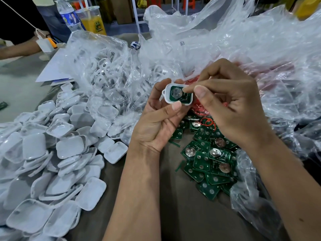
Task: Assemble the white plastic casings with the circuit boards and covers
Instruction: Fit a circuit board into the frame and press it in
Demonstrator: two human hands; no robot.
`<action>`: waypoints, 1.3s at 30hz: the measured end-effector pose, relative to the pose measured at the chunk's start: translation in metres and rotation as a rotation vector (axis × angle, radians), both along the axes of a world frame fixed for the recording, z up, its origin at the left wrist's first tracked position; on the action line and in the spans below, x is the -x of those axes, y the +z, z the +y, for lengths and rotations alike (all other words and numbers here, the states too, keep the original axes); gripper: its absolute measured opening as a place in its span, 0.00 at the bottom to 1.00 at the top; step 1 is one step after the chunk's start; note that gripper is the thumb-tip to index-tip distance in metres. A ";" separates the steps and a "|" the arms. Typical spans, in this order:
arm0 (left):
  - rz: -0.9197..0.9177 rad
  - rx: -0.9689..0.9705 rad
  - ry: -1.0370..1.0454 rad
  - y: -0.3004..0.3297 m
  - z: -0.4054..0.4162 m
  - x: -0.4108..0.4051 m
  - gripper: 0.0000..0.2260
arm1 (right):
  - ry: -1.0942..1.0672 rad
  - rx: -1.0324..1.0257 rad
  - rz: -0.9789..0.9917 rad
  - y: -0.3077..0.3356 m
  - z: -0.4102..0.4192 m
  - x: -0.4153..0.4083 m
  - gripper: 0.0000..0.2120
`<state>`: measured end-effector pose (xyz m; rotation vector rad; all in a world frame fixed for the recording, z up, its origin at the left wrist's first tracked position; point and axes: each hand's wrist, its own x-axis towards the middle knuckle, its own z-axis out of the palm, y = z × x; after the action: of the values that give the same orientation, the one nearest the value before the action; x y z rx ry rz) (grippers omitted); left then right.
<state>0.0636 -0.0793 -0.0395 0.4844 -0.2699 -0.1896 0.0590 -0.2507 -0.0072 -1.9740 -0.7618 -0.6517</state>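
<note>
My left hand [156, 119] grips a white plastic casing [167, 91] from below, thumb on its lower rim. A green circuit board [175, 95] with a round metal battery clip lies inside the casing. My right hand [231, 105] reaches over from the right, its fingertips pressing the board's right end, thumb curled near the casing's corner. A heap of green circuit boards [208, 159] lies on the table below my hands. A large pile of white casings [57, 157] covers the left of the table.
A clear plastic bag of white covers [107, 70] lies behind the casing pile. More crumpled clear bags [243, 42] fill the back and right. A water bottle [69, 14] and a drink cup [92, 18] stand at the far left, near another person's arm [17, 49].
</note>
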 end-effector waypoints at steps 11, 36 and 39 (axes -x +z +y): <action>-0.031 0.001 -0.041 0.000 0.003 0.000 0.24 | -0.023 0.039 -0.022 0.004 0.001 0.004 0.08; -0.128 -0.093 -0.076 -0.004 0.003 -0.002 0.21 | -0.084 0.004 0.002 0.004 0.006 0.007 0.09; -0.124 -0.091 -0.079 -0.005 0.003 -0.002 0.21 | -0.070 0.009 0.002 0.003 0.006 0.006 0.08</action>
<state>0.0654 -0.0765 -0.0442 0.5771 -0.4031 -0.2506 0.0531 -0.2452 -0.0040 -2.0161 -0.6982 -0.6883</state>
